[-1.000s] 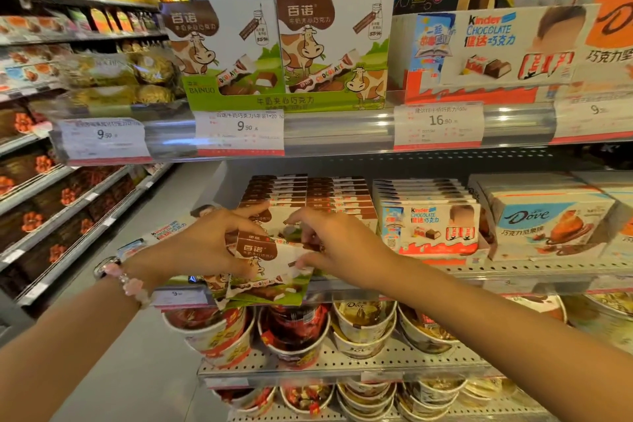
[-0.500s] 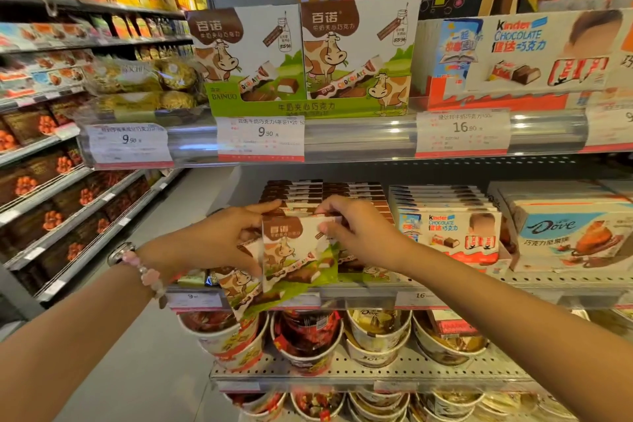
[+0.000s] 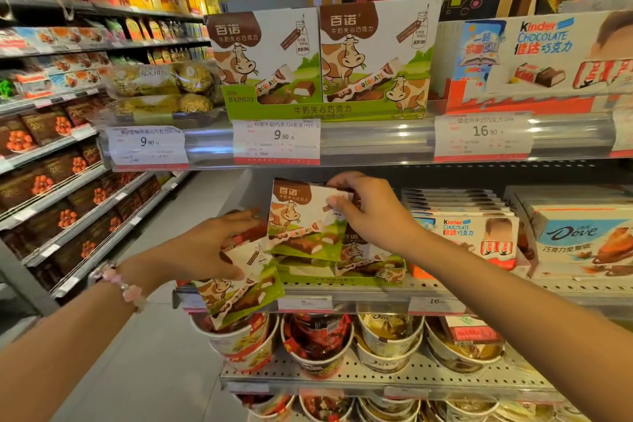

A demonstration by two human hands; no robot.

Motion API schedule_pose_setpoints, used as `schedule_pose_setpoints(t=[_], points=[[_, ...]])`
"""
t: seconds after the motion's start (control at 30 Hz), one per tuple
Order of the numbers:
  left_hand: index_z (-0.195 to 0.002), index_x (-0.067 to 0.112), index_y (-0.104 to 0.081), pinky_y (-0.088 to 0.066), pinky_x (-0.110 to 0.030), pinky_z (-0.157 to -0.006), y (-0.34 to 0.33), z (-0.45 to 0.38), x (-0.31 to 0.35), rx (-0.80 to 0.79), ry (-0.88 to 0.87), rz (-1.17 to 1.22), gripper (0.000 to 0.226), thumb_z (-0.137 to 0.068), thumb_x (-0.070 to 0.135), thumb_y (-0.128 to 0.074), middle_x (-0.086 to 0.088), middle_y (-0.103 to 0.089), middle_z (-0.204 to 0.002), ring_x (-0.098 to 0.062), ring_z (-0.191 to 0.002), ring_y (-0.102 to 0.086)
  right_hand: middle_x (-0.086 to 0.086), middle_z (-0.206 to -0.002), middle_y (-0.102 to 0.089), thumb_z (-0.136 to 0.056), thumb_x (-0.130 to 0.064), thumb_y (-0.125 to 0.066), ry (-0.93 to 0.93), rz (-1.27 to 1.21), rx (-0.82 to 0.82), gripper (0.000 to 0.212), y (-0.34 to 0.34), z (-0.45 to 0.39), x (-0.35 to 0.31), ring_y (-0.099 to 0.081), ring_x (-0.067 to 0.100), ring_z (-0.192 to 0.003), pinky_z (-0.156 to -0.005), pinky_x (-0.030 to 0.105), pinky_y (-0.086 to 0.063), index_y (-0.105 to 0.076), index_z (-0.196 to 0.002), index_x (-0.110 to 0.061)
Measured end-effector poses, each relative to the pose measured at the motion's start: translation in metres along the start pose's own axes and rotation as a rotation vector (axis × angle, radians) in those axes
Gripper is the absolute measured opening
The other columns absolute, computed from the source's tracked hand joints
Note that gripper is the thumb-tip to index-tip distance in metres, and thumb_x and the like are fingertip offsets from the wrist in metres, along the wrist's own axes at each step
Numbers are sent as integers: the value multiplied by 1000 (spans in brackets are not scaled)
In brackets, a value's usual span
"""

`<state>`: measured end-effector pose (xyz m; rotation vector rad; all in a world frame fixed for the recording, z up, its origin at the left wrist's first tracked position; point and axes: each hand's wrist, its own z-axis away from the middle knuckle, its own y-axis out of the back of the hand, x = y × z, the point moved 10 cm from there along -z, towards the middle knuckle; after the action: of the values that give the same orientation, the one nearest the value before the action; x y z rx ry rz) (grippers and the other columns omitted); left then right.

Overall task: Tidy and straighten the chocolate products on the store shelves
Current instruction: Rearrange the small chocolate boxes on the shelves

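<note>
**Two hands on cow-print chocolate packs at the middle shelf**

Right hand [image 3: 371, 212] pinching the upper right corner of an upright cow-print pack [image 3: 301, 219], thumb on the printed face, fingers curled over the top edge; pack raised above the green display tray [image 3: 342, 276] standing on the middle shelf [image 3: 479, 291]. Left hand [image 3: 205, 247] gripping a second cow-print pack [image 3: 239, 288], tilted and overhanging the front edge of that shelf, just left of the tray; pink bead bracelet [image 3: 125, 286] on the wrist. Kinder boxes [image 3: 479, 236] stacked on the same shelf, right of the tray; Dove box [image 3: 582, 240] further right. Chocolate tubs [image 3: 318, 343] one level below the shelf; larger cow-print display cartons [image 3: 322, 58] one level above.
</note>
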<state>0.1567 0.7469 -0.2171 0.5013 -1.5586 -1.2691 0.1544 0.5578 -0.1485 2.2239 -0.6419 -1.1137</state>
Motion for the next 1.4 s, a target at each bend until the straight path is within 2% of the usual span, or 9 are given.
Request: schedule_pose_setpoints(t=[0.1,0.2,0.4,0.53,0.67,0.77,1.03,1.2,1.4], points=[[-140,38,-32,-54,-14,-75,-3,3,-10,-7,71,138,86,-74,4,-74,19,-22,-146,-11,-125,-45,4,-116,-64,-91,-19,-55,-1,59,-32,28,-5,-1,2,-59,15,-101,-76,18,-44,-57,-118,-11],[-123,46,-46,-59,-30,-73,-2,11,-10,1,86,293,76,-72,-2,-74,15,-45,-129,-10,-106,-59,5,-116,-64,-91,-19,-55,1,100,-12,29,-4,-1,2,-59,17,-104,-80,19,-41,-57,-119,-11],[-97,41,-54,-50,-18,-90,-3,22,4,5,57,201,47,-72,9,-76,18,-56,-110,-1,-103,-59,4,-119,-63,-91,-21,-55,57,133,-9,29,-20,-4,-14,-57,17,-109,-89,24,-44,-57,-119,-11],[-124,29,-53,-35,-10,-92,-22,22,26,14,-2,-138,51,-77,20,-71,17,-47,-122,1,-114,-44,5,-120,-63,-92,-22,-53,68,164,-1,30,-27,-8,-18,-59,19,-107,-89,31,-49,-56,-120,-13],[-142,28,-31,-26,-19,-107,-60,17,22,-71,31,-179,73,-79,13,-64,10,-22,-151,-7,-136,-24,2,-120,-64,-93,-27,-52,48,233,-4,31,-31,-9,-10,-62,18,-101,-81,30,-52,-54,-121,-17],[-147,29,-18,-24,-20,-107,-74,15,15,-85,77,-180,83,-80,6,-61,12,-5,-155,-13,-140,-18,1,-121,-64,-93,-29,-51,41,270,-22,32,-35,-6,-4,-64,18,-99,-80,28,-50,-53,-123,-17],[-146,35,-4,-39,-11,-83,-71,13,14,-49,75,-118,93,-80,5,-62,10,-25,-150,-10,-130,-36,6,-122,-63,-92,-23,-54,69,298,-65,35,-35,-4,-2,-60,22,-109,-93,29,-45,-54,-125,-14],[-145,30,-20,-23,-10,-96,-66,11,16,-33,39,-166,83,-79,7,-64,10,-29,-150,-7,-133,-30,6,-121,-63,-90,-24,-57,92,305,-85,34,-37,-2,0,-61,22,-106,-90,28,-46,-57,-123,-15],[-146,31,-20,-26,-16,-103,-67,11,13,-71,48,-178,85,-78,9,-65,9,-26,-152,-8,-136,-27,0,-116,-62,-89,-28,-58,112,354,-45,30,-39,-3,1,-60,18,-101,-80,26,-46,-65,-116,-17]])
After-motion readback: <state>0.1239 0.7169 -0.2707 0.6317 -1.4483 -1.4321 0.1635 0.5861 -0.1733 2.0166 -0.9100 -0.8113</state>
